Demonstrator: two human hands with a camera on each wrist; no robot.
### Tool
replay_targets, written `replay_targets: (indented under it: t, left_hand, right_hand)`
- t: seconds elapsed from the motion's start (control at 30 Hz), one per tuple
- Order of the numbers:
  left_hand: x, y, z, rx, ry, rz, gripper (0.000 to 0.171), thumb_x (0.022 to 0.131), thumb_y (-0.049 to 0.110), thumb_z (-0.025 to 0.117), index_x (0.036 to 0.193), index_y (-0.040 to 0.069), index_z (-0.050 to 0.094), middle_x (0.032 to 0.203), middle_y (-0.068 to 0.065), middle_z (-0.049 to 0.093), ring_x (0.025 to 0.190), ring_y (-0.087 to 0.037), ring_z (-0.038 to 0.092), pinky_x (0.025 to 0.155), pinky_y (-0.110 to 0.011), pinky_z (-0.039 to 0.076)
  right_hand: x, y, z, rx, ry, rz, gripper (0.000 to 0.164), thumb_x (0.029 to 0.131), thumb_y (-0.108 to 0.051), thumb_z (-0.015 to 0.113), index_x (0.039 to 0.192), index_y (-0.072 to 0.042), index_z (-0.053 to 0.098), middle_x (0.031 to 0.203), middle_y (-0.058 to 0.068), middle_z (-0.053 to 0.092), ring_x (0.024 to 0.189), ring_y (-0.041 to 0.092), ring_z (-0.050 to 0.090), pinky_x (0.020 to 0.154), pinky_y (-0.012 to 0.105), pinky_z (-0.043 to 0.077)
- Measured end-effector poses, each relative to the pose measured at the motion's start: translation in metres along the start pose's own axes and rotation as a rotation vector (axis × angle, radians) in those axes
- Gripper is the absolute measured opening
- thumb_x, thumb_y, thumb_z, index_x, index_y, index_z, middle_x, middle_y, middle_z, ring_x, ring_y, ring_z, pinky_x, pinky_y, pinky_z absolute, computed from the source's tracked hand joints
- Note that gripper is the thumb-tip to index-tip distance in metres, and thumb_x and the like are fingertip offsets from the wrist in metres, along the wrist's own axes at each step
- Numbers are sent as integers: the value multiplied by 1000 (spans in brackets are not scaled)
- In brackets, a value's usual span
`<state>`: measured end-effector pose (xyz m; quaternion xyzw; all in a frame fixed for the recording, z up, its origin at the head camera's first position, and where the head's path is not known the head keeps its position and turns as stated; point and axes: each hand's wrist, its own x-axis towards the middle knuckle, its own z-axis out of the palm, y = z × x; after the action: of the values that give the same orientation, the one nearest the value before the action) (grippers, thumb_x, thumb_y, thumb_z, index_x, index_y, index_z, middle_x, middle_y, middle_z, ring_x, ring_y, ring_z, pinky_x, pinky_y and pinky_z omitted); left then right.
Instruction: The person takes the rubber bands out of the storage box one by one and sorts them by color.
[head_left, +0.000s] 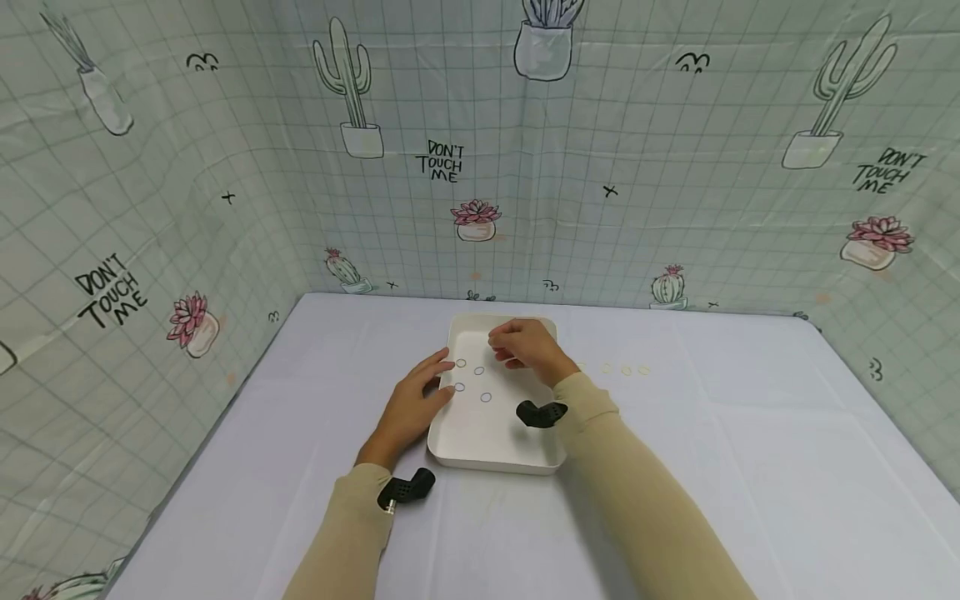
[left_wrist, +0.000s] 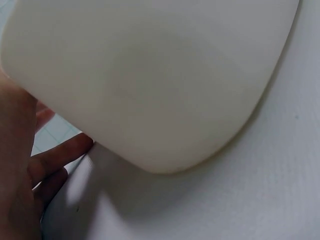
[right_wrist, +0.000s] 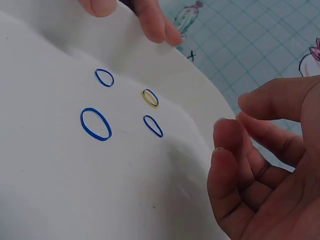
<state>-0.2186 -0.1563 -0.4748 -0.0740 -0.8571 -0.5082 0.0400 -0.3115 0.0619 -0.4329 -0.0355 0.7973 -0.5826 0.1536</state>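
Left hand (head_left: 412, 408) fingers extended, resting at tray (head_left: 480, 437) rim; left wrist view crops most of it. Right hand (head_left: 527, 344) over tray, fingers bent, tips close to thumb; can't tell if anything's pinched. Blue rings (right_wrist: 90, 133) sit in tray, one overlapping a yellow ring (right_wrist: 148, 104). More yellow rings on table (head_left: 720, 467), right of tray, faint, nearest partly behind wrist.

Smooth plastic-looking tray (head_left: 487, 437), rubbery-looking bands (right_wrist: 103, 139), matt cloth-like table cover (head_left: 750, 450), creased backdrop (head_left: 660, 133)
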Motion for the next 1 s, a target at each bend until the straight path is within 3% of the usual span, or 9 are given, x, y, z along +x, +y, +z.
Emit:
replay_targets:
  t: [0.4,0.73,1.0]
  left_hand:
    - [-5,-2,1,11,4,-6,42,97,21,65,138,15,61,154,17,40,144,-13,34,116,-38,33]
    - [-2,0,0,1,7,3,41,97,22,65,137,14,63,153,18,41,140,-15,41,114,-41,36]
    - [1,-1,0,11,11,20,40,97,20,64,136,14,63,153,18,41,142,-12,38,114,-39,36]
  right_hand:
    - [5,9,12,-55,-27,8,21,91,-19,69,108,-8,72,95,6,69,84,18,64,69,27,54]
    - [14,8,24,-190,-88,-94,26,91,-12,69,115,-4,71,88,8,70,67,16,60,59,25,51]
    - [19,8,30,-304,-87,-152,21,92,-13,69,111,-5,73,85,6,70,61,14,58,54,24,50]
